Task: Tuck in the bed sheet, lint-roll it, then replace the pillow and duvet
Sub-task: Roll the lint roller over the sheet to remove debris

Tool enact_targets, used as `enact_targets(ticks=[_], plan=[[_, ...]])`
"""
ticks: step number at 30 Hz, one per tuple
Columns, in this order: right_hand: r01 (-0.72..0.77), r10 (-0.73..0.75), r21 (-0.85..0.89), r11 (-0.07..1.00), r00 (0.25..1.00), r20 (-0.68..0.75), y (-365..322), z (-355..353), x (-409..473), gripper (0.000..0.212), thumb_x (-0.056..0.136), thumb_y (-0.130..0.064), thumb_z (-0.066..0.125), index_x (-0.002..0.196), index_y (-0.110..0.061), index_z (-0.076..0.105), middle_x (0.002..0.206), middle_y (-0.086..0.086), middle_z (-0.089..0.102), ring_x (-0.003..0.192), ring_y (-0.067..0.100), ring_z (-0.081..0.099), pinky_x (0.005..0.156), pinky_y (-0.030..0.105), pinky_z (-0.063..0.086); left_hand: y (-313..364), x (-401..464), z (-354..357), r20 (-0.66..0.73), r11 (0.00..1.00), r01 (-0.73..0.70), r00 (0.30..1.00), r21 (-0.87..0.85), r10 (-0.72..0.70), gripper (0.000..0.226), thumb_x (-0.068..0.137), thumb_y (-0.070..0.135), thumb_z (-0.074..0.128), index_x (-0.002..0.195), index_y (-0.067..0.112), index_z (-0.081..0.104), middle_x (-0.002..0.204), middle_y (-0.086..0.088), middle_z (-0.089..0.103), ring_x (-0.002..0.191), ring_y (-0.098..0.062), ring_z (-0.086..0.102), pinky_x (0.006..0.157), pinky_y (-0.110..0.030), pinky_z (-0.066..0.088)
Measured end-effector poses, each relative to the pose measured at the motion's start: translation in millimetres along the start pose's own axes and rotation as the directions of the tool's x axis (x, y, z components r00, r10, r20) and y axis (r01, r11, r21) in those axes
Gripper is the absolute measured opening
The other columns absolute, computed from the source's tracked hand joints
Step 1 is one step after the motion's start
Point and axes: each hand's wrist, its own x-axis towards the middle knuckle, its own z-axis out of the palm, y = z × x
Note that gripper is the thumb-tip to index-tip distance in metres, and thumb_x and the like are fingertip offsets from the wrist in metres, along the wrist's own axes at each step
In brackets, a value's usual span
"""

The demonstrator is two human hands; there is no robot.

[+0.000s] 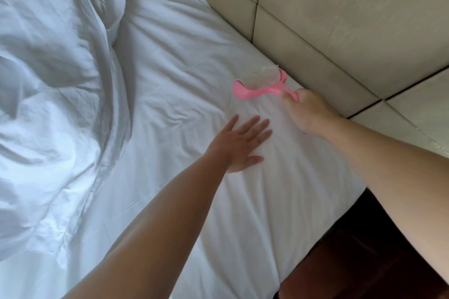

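Bed sheet: white, creased; left hand flat on it, fingers straight; right hand grip curled round pink lint roller, roller on sheet at bed's headboard edge; duvet bunched at far side.

A bedroom: a bed with white sheet, rumpled duvet and padded headboard.
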Motion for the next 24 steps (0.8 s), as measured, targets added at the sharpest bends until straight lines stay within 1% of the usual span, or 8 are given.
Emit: enact_targets(ticks=[3, 5, 7, 14, 18, 19, 21, 24], plan=[[-0.011, 0.011, 0.092, 0.996, 1.000, -0.001, 2.1, 0.2, 5.0, 0.042, 0.095, -0.054, 0.034, 0.073, -0.020, 0.046, 0.081, 0.007, 0.057, 0.076, 0.031, 0.060, 0.065, 0.038, 0.052, -19.9, 5.0, 0.7, -0.018, 0.986, 0.157, 0.987, -0.049, -0.158, 0.070, 0.098, 0.057, 0.015, 0.152, 0.021, -0.012, 0.159, 0.004, -0.019, 0.146, -0.013, -0.016, 0.118, -0.043, -0.006], [-0.017, 0.017, 0.132, 0.991, 1.000, 0.001, 2.3, -0.4, 5.5, 0.042, 0.094, -0.054, 0.034, 0.074, -0.020, 0.047, 0.079, 0.008, 0.057, 0.077, 0.033, 0.061, 0.069, 0.045, 0.055, -37.6, 1.3, 2.7, -0.009, 0.962, 0.265, 0.964, -0.066, -0.267, 0.074, 0.096, 0.060, 0.014, 0.152, 0.018, -0.012, 0.159, 0.003, -0.018, 0.146, -0.013, -0.015, 0.118, -0.043, -0.006], [-0.017, 0.018, 0.127, 0.992, 1.000, -0.005, 3.4, -0.6, 6.6, 0.043, 0.094, -0.054, 0.034, 0.076, -0.018, 0.048, 0.081, 0.009, 0.057, 0.080, 0.034, 0.061, 0.072, 0.046, 0.055, -54.3, -4.4, 3.8, 0.018, 0.941, 0.332, 0.943, -0.070, -0.331, 0.078, 0.094, 0.064, 0.014, 0.152, 0.018, -0.012, 0.159, 0.003, -0.018, 0.146, -0.013, -0.015, 0.118, -0.043, -0.006], [-0.024, 0.023, 0.121, 0.992, 1.000, 0.006, -3.0, -1.0, 5.2, 0.045, 0.095, -0.054, 0.033, 0.075, -0.017, 0.048, 0.077, 0.007, 0.056, 0.077, 0.031, 0.060, 0.071, 0.039, 0.052, -78.3, -10.1, -10.2, 0.155, 0.853, 0.499, 0.865, -0.155, -0.478, 0.104, 0.082, 0.080, 0.026, 0.150, 0.014, -0.016, 0.157, 0.000, -0.024, 0.145, -0.014, -0.020, 0.119, -0.046, -0.003], [-0.002, 0.001, 0.078, 0.997, 1.000, 0.006, -6.0, -1.3, 0.0, 0.045, 0.096, -0.053, 0.033, 0.070, -0.018, 0.043, 0.070, 0.004, 0.052, 0.068, 0.028, 0.054, 0.059, 0.032, 0.043, -80.2, -11.6, -13.5, 0.224, 0.763, 0.619, 0.783, -0.187, -0.580, 0.115, 0.077, 0.083, 0.034, 0.150, 0.011, -0.017, 0.157, -0.008, -0.024, 0.146, -0.025, -0.017, 0.117, -0.051, 0.000], [0.002, -0.002, 0.065, 0.998, 1.000, 0.005, -5.8, -1.3, -1.5, 0.045, 0.097, -0.052, 0.033, 0.069, -0.018, 0.043, 0.069, 0.003, 0.051, 0.065, 0.026, 0.053, 0.056, 0.030, 0.038, -79.4, -12.3, -13.1, 0.231, 0.758, 0.628, 0.775, -0.178, -0.588, 0.115, 0.077, 0.083, 0.034, 0.150, 0.011, -0.017, 0.157, -0.010, -0.023, 0.146, -0.027, -0.017, 0.116, -0.052, 0.000], [-0.003, 0.003, 0.048, 0.999, 1.000, 0.001, -5.7, -1.4, -4.5, 0.045, 0.097, -0.051, 0.032, 0.071, -0.017, 0.043, 0.069, 0.002, 0.050, 0.065, 0.024, 0.051, 0.053, 0.030, 0.032, -74.8, -15.7, -11.3, 0.190, 0.815, 0.565, 0.820, -0.130, -0.539, 0.108, 0.081, 0.080, 0.031, 0.150, 0.011, -0.016, 0.157, -0.012, -0.023, 0.145, -0.030, -0.017, 0.116, -0.052, -0.004], [-0.021, 0.022, 0.050, 0.998, 1.000, -0.011, -9.1, -0.5, -7.3, 0.043, 0.097, -0.051, 0.032, 0.073, -0.017, 0.044, 0.071, 0.001, 0.049, 0.069, 0.026, 0.049, 0.058, 0.030, 0.031, -61.4, -25.6, -5.4, 0.088, 0.959, 0.284, 0.956, -0.020, -0.281, 0.088, 0.092, 0.067, 0.023, 0.151, 0.013, -0.014, 0.157, -0.007, -0.024, 0.145, -0.027, -0.020, 0.117, -0.048, -0.007]])
